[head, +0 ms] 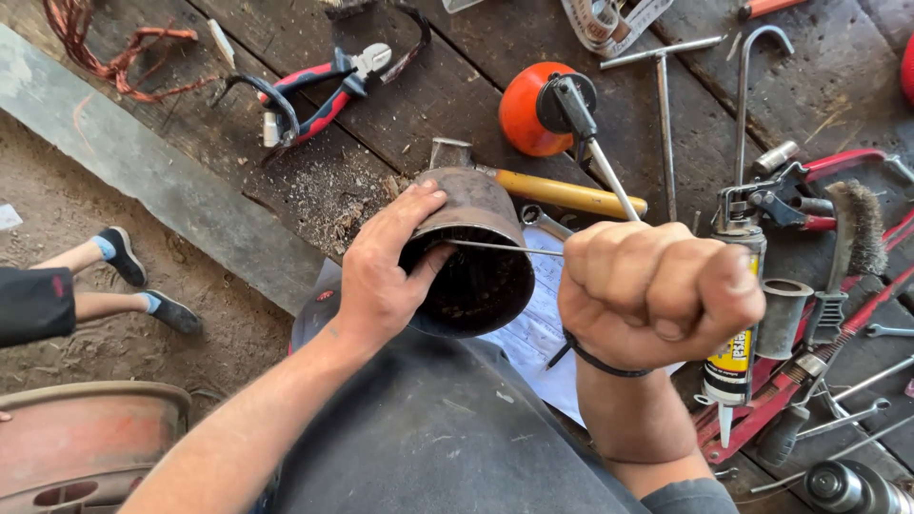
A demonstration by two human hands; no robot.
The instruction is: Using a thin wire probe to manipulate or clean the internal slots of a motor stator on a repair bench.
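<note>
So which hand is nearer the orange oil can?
Right. The right hand is fisted just below the orange oil can; the left hand, gripping the rusty cylinder, sits farther down-left.

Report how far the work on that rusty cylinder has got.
Done: the rusty metal cylinder is off the wooden bench and tipped open-end up, with debris lying on the planks beside it. In hand: the left hand grips its rim while the right hand, fisted, holds a thin metal rod reaching across the opening. Left: the inside looks dark and caked; how much has been cleared cannot be told.
</note>
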